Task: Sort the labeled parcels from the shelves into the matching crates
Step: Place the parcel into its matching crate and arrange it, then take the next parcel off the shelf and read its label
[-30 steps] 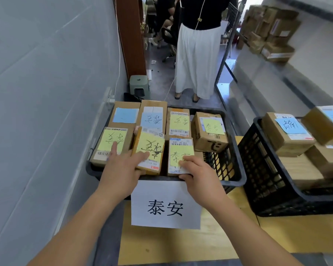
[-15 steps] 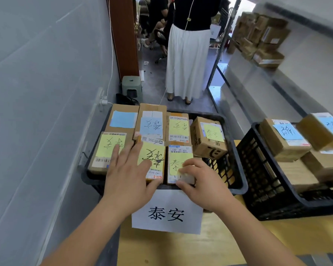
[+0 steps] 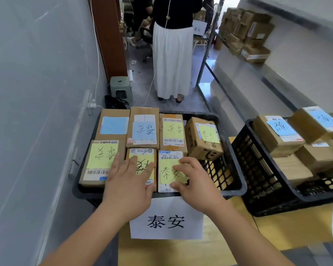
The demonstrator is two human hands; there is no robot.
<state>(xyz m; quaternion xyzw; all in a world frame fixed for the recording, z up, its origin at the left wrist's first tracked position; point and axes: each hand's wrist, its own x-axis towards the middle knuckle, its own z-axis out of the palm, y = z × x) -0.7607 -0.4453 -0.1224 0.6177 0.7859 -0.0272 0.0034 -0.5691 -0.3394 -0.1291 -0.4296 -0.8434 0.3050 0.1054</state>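
Observation:
A black crate point(image 3: 236, 189) with a white sign point(image 3: 165, 221) on its front holds several brown parcels with yellow or blue notes. My left hand point(image 3: 127, 187) lies flat, fingers spread, on the middle front parcel point(image 3: 142, 156). My right hand point(image 3: 196, 185) rests on the front right parcel point(image 3: 167, 169), which has a white label and a yellow note; its fingers lie on top and its thumb at the near edge. Neither parcel is lifted. More parcels point(image 3: 248, 35) sit on the shelf at the far right.
A second black crate point(image 3: 258, 179) with blue-noted parcels stands to the right on the wooden table point(image 3: 286, 227). A grey wall runs along the left. A person in a white skirt point(image 3: 171, 62) stands in the aisle beyond, near a small grey stool point(image 3: 120, 89).
Both hands have slid a little forward onto the two front parcels, and the middle parcel, tilted a second ago, now lies flat. The view has shifted slightly.

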